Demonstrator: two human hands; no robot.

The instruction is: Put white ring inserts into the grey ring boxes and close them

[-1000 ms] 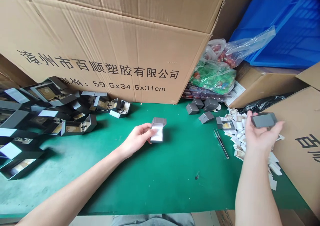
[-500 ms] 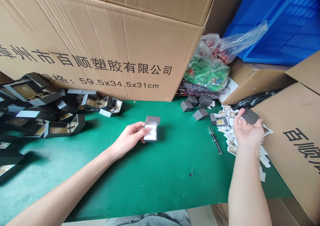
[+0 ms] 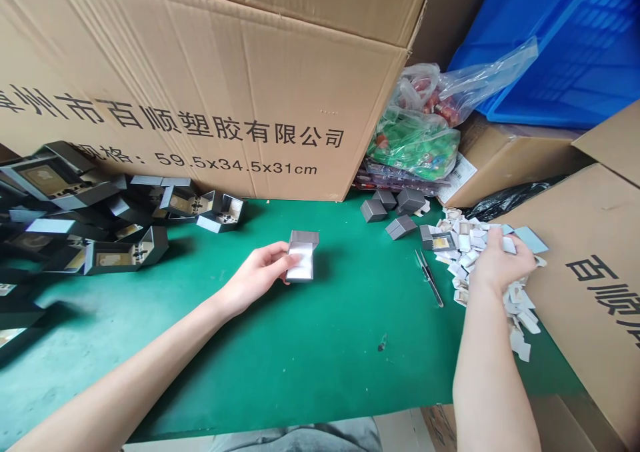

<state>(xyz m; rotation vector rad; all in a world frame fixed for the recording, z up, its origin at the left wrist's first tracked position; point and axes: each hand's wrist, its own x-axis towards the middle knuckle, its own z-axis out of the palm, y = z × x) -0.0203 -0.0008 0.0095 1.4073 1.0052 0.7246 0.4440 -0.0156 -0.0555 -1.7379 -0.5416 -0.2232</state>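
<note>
Left hand (image 3: 257, 279), fingers closed on open grey box (image 3: 302, 256); right hand (image 3: 500, 261), fingers pressed together, in white card pile (image 3: 467, 252) at box's 3 o'clock, any pinched piece hidden.

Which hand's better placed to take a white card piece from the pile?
Right, probably. The right hand is in the pile of white card pieces, while the left hand is away on the green mat side, gripping the open grey box.
</note>
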